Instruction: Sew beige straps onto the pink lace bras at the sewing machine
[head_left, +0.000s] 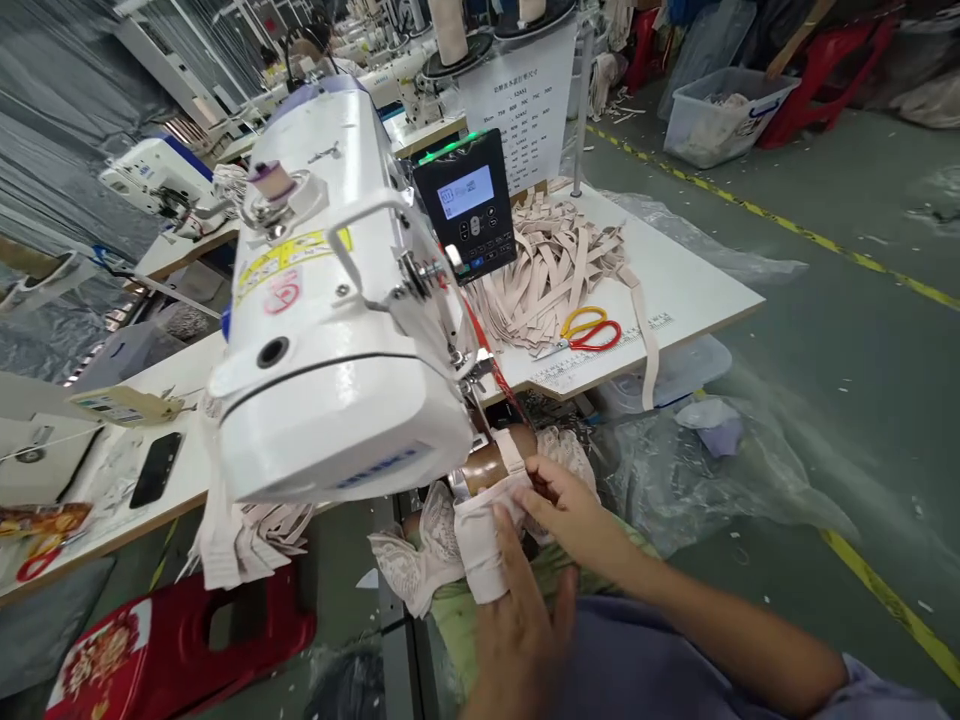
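A pale beige bra [480, 545] with lace cups hangs over the sewing machine's narrow arm, below the needle area. A strap [510, 452] of the same colour runs up from its band toward the presser foot. My right hand [574, 515] pinches the band's upper edge near the strap, fingers bent. On the front of the band lies my left hand [521, 620], fingers stretched out and thumb apart, slightly blurred. The white sewing machine [345, 420] fills the centre, its head just left of both hands. Its stitching point is partly hidden.
Beige elastic strips [555, 250] are heaped on the white table [697, 280], beside scissors [589, 330] with yellow and red handles. A control panel [469, 205] is lit. More strips [240, 540] hang at left, near a phone [156, 470] and a red stool [187, 640].
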